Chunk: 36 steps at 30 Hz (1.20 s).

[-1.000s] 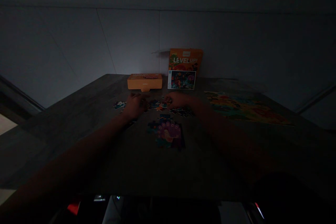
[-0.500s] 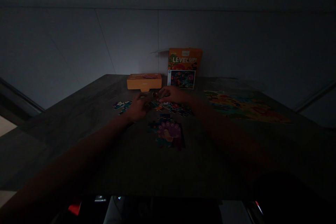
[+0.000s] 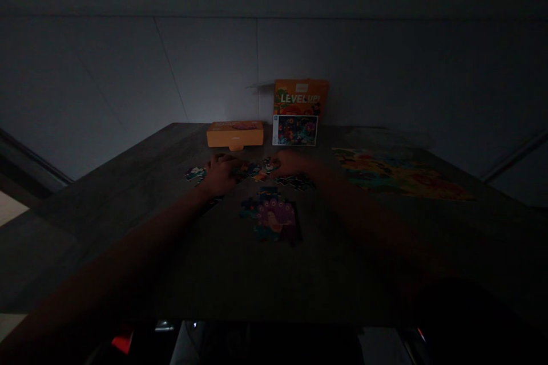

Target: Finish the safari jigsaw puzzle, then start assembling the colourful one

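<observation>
Loose jigsaw puzzle pieces [image 3: 256, 170] lie in a heap across the middle of the dim table. At the heap's left side, my left hand [image 3: 220, 174] rests palm down over pieces, its fingers apart and slightly bent. My right hand [image 3: 291, 162] is at the right side, fingers bent down and closed on a puzzle piece [image 3: 270, 166]; the fingertips are dark and partly hidden. Nearer to me lies a joined section of puzzle [image 3: 276, 217] with a purple peacock, below and between both hands.
An orange box [image 3: 235, 136] lies behind the heap. Beside it stands an orange "LEVEL UP!" box [image 3: 302, 97] with a picture card [image 3: 295, 130] leaning on its front. A colourful assembled puzzle [image 3: 398, 174] lies flat on the right. A wall [image 3: 205, 68] closes off the table's far side.
My right hand has moved slightly right and down, away from my left hand. My left hand has shifted a little left, and more pieces show between them.
</observation>
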Motion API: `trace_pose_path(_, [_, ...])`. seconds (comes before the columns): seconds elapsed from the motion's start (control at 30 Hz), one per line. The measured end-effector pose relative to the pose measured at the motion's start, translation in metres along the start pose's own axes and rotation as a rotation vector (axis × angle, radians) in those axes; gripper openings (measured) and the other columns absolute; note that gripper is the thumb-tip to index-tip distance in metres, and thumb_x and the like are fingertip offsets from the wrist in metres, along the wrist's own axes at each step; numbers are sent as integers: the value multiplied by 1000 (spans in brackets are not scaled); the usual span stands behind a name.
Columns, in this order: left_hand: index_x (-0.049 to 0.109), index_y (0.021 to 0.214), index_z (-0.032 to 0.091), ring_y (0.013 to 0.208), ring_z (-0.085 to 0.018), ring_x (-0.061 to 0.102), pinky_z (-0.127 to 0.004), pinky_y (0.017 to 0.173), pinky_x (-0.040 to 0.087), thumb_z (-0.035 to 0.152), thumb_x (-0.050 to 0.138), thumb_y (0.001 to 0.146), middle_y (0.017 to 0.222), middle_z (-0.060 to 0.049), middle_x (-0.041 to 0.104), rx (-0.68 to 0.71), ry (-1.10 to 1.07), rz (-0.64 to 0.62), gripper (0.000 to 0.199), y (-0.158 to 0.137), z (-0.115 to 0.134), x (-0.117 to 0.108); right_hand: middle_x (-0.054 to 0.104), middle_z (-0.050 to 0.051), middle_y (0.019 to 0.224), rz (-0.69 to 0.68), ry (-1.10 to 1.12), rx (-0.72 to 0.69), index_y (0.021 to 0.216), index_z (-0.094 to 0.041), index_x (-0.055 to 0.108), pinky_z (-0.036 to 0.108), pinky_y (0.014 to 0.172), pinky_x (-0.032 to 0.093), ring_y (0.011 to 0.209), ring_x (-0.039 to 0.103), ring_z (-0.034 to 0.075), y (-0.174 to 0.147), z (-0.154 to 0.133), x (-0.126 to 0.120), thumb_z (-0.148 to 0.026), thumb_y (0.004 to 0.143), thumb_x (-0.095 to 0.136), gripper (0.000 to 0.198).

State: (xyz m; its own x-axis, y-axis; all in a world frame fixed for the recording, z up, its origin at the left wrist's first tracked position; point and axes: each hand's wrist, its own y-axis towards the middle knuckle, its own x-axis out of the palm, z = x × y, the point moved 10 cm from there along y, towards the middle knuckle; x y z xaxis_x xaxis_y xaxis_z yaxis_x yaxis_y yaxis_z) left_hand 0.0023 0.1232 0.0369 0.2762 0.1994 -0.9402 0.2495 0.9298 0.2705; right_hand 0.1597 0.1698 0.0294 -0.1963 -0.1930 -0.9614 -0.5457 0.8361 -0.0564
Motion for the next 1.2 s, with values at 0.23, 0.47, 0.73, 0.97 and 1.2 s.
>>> trace_pose_path(0.23, [55,134,33,128,-41,33,-59,95,35,14,55,72,138,-4,54,127,34,-65,65,-2,12,9,72,9,105,-53,17,-1,100,-14,73,25,71,47,90,66,23,1,4,6,-36,69,79,38])
trace_pose_path(0.47, [30,150,32,138,-35,23,-56,106,29,10,51,72,147,-6,43,354,-58,-103,83,-11,35,13,70,7,91,59,240,-88,101,-12,69,25,66,44,80,62,19,-4,-13,-12,-42,70,77,44])
trace_pose_path(0.73, [50,139,27,134,-38,33,-60,103,31,28,54,83,137,-13,52,90,-26,-36,57,0,4,10,71,11,103,27,37,4,104,-15,71,27,73,46,90,65,23,0,8,-16,-36,68,80,42])
trace_pose_path(0.97, [63,126,32,133,-48,26,-68,96,29,24,61,75,143,-9,48,27,141,-32,52,1,-7,12,73,7,95,-153,-128,94,96,-17,76,26,64,43,83,66,22,-4,42,-5,-44,64,82,42])
trace_pose_path(1.2, [47,141,33,134,-43,25,-63,99,29,17,56,75,146,-4,47,136,62,-41,69,-4,16,4,74,6,92,-126,-43,71,91,-17,77,24,62,43,77,65,19,0,42,1,-41,69,79,32])
